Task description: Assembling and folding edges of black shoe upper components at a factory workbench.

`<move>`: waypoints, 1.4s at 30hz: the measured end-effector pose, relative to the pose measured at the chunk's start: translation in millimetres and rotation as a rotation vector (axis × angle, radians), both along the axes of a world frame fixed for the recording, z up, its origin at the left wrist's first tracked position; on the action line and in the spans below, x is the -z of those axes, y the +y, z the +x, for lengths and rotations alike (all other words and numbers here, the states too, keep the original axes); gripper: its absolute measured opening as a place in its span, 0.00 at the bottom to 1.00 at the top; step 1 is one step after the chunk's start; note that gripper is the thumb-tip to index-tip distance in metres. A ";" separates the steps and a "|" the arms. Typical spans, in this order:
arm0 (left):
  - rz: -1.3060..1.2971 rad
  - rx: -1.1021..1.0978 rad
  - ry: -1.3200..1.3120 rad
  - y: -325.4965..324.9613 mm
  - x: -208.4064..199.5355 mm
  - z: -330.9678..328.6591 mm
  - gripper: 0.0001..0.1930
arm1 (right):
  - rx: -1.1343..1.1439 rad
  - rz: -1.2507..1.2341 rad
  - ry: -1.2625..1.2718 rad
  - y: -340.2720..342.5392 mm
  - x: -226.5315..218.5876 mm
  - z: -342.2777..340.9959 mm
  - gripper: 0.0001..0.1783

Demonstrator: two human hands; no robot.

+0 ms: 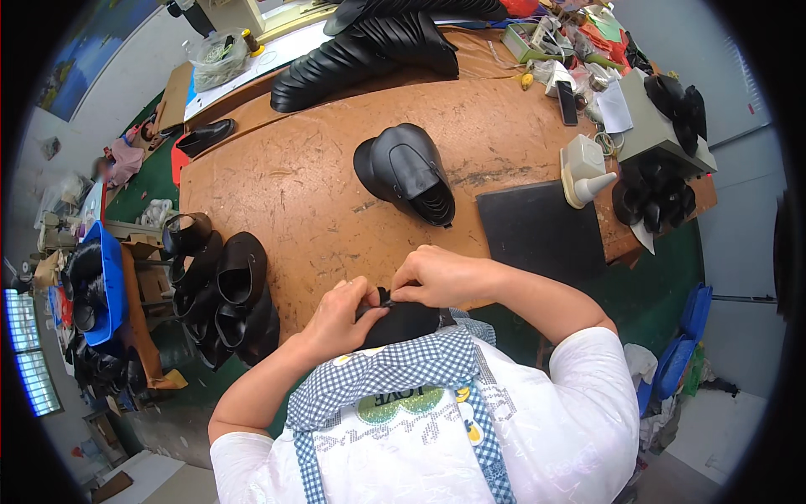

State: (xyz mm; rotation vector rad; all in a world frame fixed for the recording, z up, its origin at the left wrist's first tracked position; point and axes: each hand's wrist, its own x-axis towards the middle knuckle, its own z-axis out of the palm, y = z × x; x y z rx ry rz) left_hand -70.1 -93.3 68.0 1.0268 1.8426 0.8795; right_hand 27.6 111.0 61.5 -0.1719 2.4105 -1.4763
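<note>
Close to my body, at the table's near edge, my left hand (342,312) and my right hand (438,277) pinch the top edge of a black shoe upper (405,326). Fingertips of both hands almost meet there, and a small dark bit of the edge sticks up between them. Much of this upper is hidden by my hands and the checked apron (378,361). Beyond my hands, on the brown tabletop (311,176), lies a stack of nested black shoe uppers (407,172).
Long rows of nested black uppers (361,59) lie at the back. More black uppers (239,277) hang over the left edge. A black mat (537,227) and a white glue bottle (583,172) are at the right, near a phone (567,102). A blue bin (105,286) stands far left.
</note>
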 end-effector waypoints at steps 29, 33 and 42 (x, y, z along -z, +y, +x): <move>0.358 0.225 0.523 10.4 0.7 -0.4 0.12 | -0.059 -0.435 -0.468 -1.6 13.9 -9.1 0.13; 0.231 0.096 0.229 -0.6 3.8 -6.7 0.11 | 0.000 -0.479 -0.385 5.8 11.1 0.1 0.14; 0.513 0.174 0.592 13.5 7.6 -8.3 0.13 | -0.083 -0.464 -0.480 0.0 20.5 -15.4 0.14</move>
